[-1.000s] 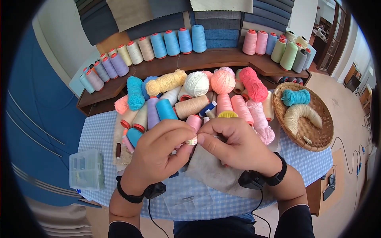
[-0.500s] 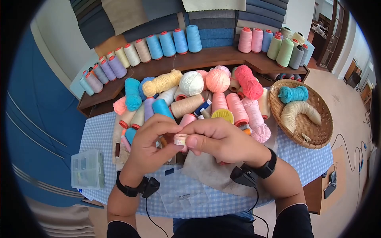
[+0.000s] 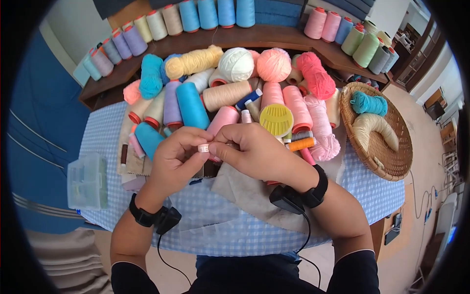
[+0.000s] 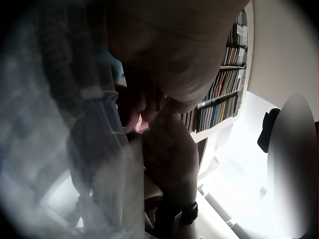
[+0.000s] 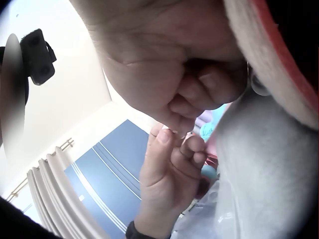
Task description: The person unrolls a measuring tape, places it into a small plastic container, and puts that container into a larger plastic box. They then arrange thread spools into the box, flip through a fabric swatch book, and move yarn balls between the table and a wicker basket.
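Both hands meet over the near edge of the yarn pile in the head view. A small pale pink roll [image 3: 203,147] with printed marks, tape-like, is pinched between thumb and fingers of the left hand [image 3: 177,159]. The right hand [image 3: 257,149] has its thumb and index finger on the roll's right side, other fingers curled under. In the right wrist view the fingertips of the left hand [image 5: 167,174] and right hand [image 5: 169,74] touch; the roll is mostly hidden there. The left wrist view is dark, the roll not clearly seen.
Behind the hands lie cones and yarn balls [image 3: 236,64], with a yellow round case [image 3: 276,120]. A wicker basket [image 3: 395,169] stands right, a clear plastic box [image 3: 87,182] left. Thread cones [image 3: 199,15] line the brown shelf [image 3: 274,33]. A clear lid [image 3: 210,230] lies in front.
The head view has tilted down and shifted. Both hands have moved left relative to the pile, still holding the small roll; the yellow case and orange spool are more exposed.
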Demonstrator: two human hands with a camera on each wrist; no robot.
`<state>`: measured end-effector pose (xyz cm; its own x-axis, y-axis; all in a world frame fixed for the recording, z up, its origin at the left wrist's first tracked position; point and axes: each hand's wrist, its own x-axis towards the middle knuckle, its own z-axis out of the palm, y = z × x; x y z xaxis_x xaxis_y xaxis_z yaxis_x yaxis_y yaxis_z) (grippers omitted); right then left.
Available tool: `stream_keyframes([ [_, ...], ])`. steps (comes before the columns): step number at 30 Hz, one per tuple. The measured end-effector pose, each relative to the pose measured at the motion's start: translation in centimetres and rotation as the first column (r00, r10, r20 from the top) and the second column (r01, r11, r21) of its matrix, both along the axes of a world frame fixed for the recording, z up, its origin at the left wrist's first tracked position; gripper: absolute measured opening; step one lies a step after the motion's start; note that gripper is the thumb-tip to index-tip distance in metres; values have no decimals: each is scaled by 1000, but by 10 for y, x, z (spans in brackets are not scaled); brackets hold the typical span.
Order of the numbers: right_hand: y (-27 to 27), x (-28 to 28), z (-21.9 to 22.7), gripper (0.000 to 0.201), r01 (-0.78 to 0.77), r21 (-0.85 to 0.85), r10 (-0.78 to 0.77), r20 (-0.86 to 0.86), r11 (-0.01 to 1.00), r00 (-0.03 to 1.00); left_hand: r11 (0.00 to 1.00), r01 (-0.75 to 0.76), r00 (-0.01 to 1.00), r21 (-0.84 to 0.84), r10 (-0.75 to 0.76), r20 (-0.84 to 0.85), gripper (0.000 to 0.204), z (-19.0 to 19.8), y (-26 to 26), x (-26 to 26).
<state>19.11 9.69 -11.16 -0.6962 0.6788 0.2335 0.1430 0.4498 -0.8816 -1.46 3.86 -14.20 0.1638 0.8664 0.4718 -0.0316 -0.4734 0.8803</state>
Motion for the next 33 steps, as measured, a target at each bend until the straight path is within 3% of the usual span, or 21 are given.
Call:
stream_keyframes([
  [4,-3,-5,2,24,-28,-138,19,-63,990,998,999,-14,1000,-35,14,-6,23,-5,-3,-9],
  [6,-5,-5,4,24,-62,-179,58,-30,982,998,984,-53,959,172,98,-267,24,-3,-3,-12],
  [7,-6,-4,5,24,-83,-214,83,-6,973,997,984,-64,959,166,106,-261,24,0,-3,-13],
  [9,-6,-2,8,23,-125,-170,131,24,978,991,943,-5,900,333,149,-410,29,5,-5,-12],
  [14,-3,-3,4,22,-194,-94,195,1,976,981,967,-58,947,249,132,-293,30,8,-12,-10],
  [19,-2,-2,6,19,-269,-179,270,-20,946,963,969,-37,957,245,105,-271,27,8,-13,-16],
  [25,-5,-3,3,18,-244,-242,234,-68,939,970,985,-30,954,167,79,-291,23,8,-15,-21],
  [28,-5,-5,-3,16,-233,-183,209,-140,955,968,998,-19,978,66,32,-207,21,9,-17,-16],
  [30,-5,-4,0,15,-232,-186,211,-125,955,969,987,101,983,-125,-79,165,21,4,-19,-11],
  [31,-6,-4,1,13,-228,-196,210,-111,954,971,987,100,983,-126,-79,165,21,3,-18,-14],
  [33,-3,-2,1,11,-241,-155,230,-86,958,969,992,116,993,-46,-116,-15,22,2,-16,-20],
])
